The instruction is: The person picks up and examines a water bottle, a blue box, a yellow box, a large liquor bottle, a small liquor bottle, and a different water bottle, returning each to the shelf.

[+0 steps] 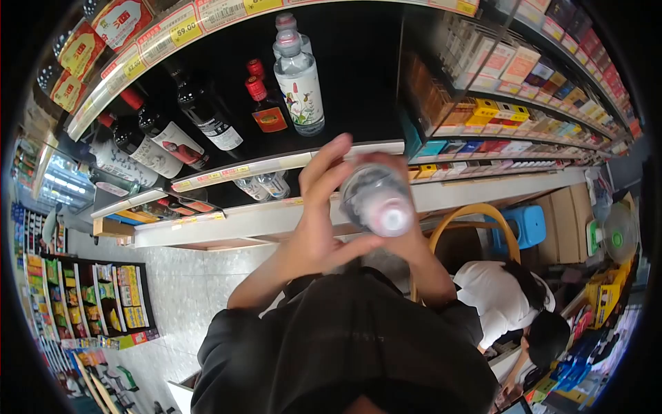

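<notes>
A clear bottle (374,195) with a pale pinkish-white cap is in front of my chest, its cap tilted toward me. My right hand (408,241) is wrapped round it from the right, the fingers mostly hidden behind the bottle. At the bottle's left side is my left hand (318,217), open, with fingers stretched upward and the thumb reaching under the cap end. Beyond my hands, a similar clear bottle with a flower-printed label (301,96) stands on the black shelf, with another behind it. Small red-capped bottles (267,110) stand to its left.
Dark wine bottles (207,114) fill the shelf's left part. Packed cigarette-type boxes (496,110) line the racks at right. A wooden chair (476,214), a blue stool (527,226) and a person in a white top (493,297) are at my right. Snack shelves (96,297) stand left.
</notes>
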Tool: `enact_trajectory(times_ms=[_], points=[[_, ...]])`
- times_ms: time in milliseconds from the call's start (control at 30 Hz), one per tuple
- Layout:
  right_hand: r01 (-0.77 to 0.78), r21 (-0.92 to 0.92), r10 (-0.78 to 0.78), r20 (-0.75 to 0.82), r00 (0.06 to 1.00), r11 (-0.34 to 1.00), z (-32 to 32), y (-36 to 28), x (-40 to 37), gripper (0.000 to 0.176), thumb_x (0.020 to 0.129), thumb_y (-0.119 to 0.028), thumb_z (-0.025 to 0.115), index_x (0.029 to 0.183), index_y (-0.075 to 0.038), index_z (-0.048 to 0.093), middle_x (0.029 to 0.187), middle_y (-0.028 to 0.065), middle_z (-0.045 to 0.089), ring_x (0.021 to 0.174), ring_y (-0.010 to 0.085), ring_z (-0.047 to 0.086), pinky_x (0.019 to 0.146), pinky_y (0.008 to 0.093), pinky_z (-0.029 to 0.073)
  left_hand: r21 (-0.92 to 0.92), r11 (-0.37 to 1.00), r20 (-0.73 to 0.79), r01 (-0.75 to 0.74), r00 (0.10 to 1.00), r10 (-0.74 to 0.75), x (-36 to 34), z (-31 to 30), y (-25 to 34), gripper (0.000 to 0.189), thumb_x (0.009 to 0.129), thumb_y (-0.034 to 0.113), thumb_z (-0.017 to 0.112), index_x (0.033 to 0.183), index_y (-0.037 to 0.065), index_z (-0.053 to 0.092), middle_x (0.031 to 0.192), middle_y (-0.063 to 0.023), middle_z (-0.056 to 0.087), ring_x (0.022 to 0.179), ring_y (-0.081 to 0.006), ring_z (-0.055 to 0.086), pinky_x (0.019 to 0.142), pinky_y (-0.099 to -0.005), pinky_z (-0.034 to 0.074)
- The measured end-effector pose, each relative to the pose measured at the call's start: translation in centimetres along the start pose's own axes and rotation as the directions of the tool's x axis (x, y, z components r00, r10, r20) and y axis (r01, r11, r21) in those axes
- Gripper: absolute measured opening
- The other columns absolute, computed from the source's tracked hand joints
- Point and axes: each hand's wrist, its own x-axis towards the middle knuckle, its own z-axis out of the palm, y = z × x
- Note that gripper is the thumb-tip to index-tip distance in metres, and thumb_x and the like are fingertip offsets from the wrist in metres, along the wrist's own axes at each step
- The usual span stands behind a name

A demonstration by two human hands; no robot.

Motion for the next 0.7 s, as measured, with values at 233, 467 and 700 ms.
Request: enact_trajectory(times_ms=[233, 467, 700], points=[[0.234, -0.044, -0.237, -0.124, 0.963, 0.971, -2.7, 4.2, 11.1, 0.060, 0.079, 0.000, 0.072, 0.129, 0.002, 0.039, 0.121, 0.0141, 0.053, 0.113, 0.0199, 0.053, 0.099, 0.0345, 0.042, -0.094, 0.843, 0.206, 0.529, 0.839, -0.504, -9.9, -0.4, 0.9, 0.041, 0.088, 0.003, 0.058, 0.127, 0.002, 0.045, 0.132, -0.0160, 0.047, 0.125, -0.0286, 0.046, 0.104, -0.0400, 0.036], [0.236, -0.340, -0.261, -0.027, 0.965, 0.910, -1.7, 5.9, 18.1, 0.068, 0.080, -0.010, 0.073, 0.127, 0.006, 0.027, 0.119, 0.0223, 0.052, 0.113, 0.0284, 0.054, 0.098, 0.0362, 0.041, -0.417, 0.459, 0.009, 0.785, 0.508, -0.861, -19.8, -0.3, 1.5, 0.030, 0.093, 0.003, 0.053, 0.123, 0.001, 0.052, 0.123, -0.0109, 0.056, 0.111, -0.0210, 0.058, 0.095, -0.0319, 0.045], [0.109, -0.293, -0.111, 0.010, 0.994, 0.950, -0.6, 8.3, 20.3, 0.067, 0.082, -0.011, 0.073, 0.128, 0.005, 0.028, 0.124, 0.0200, 0.047, 0.116, 0.0250, 0.048, 0.099, 0.0358, 0.040, -0.462, 0.449, -0.092, 0.765, 0.462, -0.882, -20.9, -1.4, 0.3, 0.029, 0.096, 0.010, 0.053, 0.123, 0.000, 0.052, 0.117, -0.0108, 0.060, 0.110, -0.0182, 0.057, 0.095, -0.0312, 0.044]])
